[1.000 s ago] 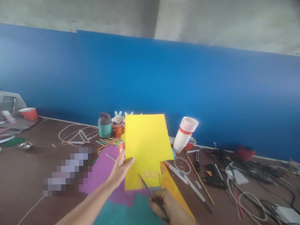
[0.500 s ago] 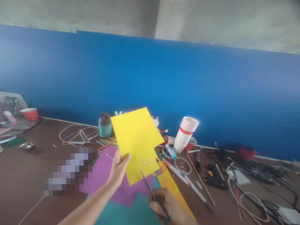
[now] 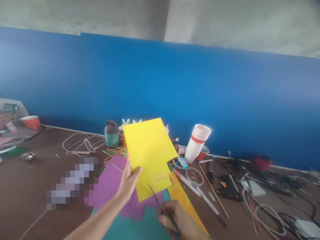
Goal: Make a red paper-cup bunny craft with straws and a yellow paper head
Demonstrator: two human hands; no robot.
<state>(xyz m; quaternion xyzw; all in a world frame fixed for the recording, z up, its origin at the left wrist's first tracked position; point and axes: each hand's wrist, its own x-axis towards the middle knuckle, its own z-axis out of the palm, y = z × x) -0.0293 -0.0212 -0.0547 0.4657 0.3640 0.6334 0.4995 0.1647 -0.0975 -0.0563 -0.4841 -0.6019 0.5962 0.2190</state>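
Note:
My left hand grips a yellow sheet of paper by its left edge, thumb on the front. The sheet is held up and tilted, with a notch cut from its right side. Two small circles are drawn near its lower right. My right hand is closed on a pair of dark scissors. Their blades point up and left across the sheet's lower part; I cannot tell whether they touch it. Purple paper, teal paper and a yellow-orange strip lie beneath my hands.
Stacked paper cups stand at the back, right of the sheet. A teal-and-grey container is behind it on the left. Markers, a wooden stick, a glue gun and tangled cables lie on the right.
The yellow sheet has moved slightly right and down with my left hand, turning a little. The scissors in my right hand have barely shifted.

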